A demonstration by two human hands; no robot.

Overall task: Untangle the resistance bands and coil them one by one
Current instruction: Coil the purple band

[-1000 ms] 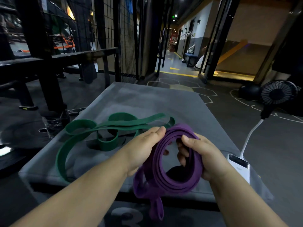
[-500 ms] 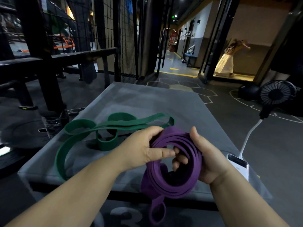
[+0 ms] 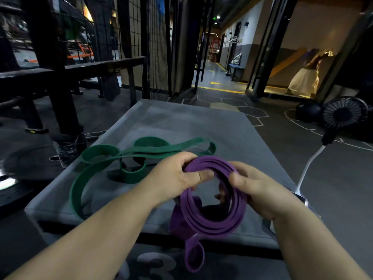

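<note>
A purple resistance band point(image 3: 210, 217) is wound into a coil of several turns, held up over the front edge of the grey padded box point(image 3: 181, 124). My left hand point(image 3: 175, 178) pinches the coil's upper left, thumb pressed on top. My right hand point(image 3: 256, 188) grips the coil's right side, fingers curled through its middle. A loose purple tail loop hangs below the coil. A green resistance band point(image 3: 113, 158) lies uncoiled in loose loops on the box, left of and behind my hands.
A small black fan point(image 3: 343, 116) on a white stalk stands at the right, its white base partly hidden by my right wrist. A dark ball point(image 3: 307, 112) lies on the floor behind it. Black rack frames point(image 3: 58, 77) stand at left. A person point(image 3: 304, 77) moves in the far doorway.
The coil has been turned and tightened between both hands, my left thumb now pressing on its top. The hanging tail loop has grown shorter. The person in the doorway has moved right.
</note>
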